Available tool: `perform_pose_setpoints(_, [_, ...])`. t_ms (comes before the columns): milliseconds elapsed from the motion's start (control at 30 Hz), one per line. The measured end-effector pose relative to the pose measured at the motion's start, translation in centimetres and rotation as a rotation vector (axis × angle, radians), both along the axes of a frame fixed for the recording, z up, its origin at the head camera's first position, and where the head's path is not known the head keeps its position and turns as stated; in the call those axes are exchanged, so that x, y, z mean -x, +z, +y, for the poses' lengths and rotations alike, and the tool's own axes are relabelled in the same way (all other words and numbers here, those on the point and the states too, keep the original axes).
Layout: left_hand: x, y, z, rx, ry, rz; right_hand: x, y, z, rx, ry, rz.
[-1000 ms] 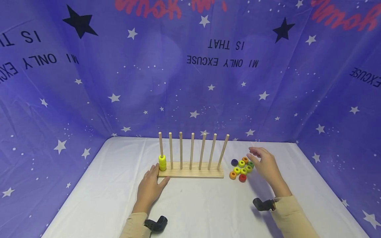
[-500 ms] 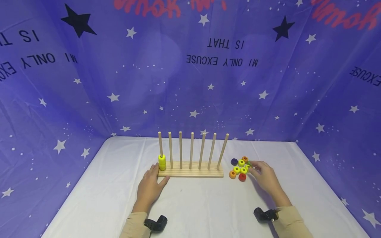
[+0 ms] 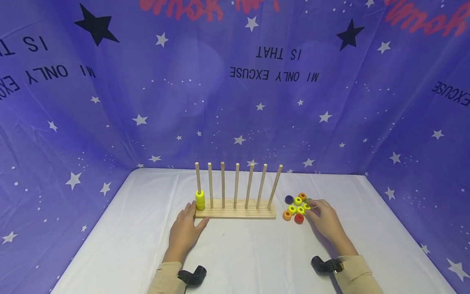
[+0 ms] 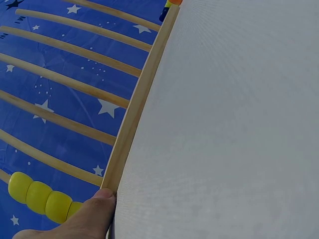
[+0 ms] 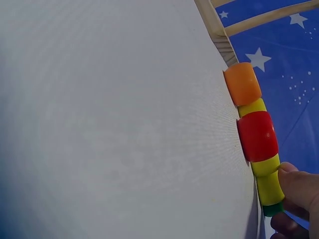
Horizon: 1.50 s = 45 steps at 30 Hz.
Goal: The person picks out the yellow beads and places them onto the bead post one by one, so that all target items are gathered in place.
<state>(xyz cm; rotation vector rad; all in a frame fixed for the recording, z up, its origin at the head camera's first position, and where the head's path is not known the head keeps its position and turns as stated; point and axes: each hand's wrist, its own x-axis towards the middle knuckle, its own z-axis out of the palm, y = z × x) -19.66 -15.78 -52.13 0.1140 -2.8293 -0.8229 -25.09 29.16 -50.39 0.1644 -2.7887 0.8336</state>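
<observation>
A wooden peg stand (image 3: 235, 213) with several upright pegs is on the table. Yellow beads (image 3: 200, 200) are stacked on its leftmost peg. My left hand (image 3: 184, 234) holds the stand's left end, the thumb (image 4: 97, 211) against its front edge; in the left wrist view the other fingers are mostly hidden. Right of the stand, my right hand (image 3: 328, 222) pinches a yellow bead (image 5: 269, 189) at the near right of a loose bead group. A green bead (image 5: 272, 209) sits close by its fingertips, partly covered.
Loose beads lie around the right hand: a red bead (image 3: 299, 219), two orange ones, a dark blue bead (image 3: 289, 199) and several yellow ones. White cloth (image 3: 235, 257) covers the table; a purple star-patterned curtain (image 3: 235, 102) stands behind and at both sides.
My right hand has come down and left from above the beads' right side onto a yellow bead, its fingers closing in. The left hand and the stand have stayed in place.
</observation>
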Motion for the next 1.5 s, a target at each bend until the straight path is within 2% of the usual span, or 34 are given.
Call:
perform_pose_setpoints(333, [-0.01, -0.03, 0.00, 0.003, 0.001, 0.004, -0.01, -0.13, -0.01, -0.016, -0.007, -0.045])
perform_pose_setpoints(900, [-0.03, -0.05, 0.04, -0.002, -0.001, 0.000, -0.17, -0.36, 0.11, -0.032, -0.001, -0.049])
perform_pose_setpoints(1133, [-0.01, -0.08, 0.00, -0.001, -0.002, 0.005, -0.06, -0.46, 0.12, -0.023, -0.021, -0.093])
perform_pose_setpoints(1500, [0.07, -0.20, -0.02, -0.002, 0.002, 0.003, 0.14, -0.87, 0.41, -0.027, 0.010, -0.110])
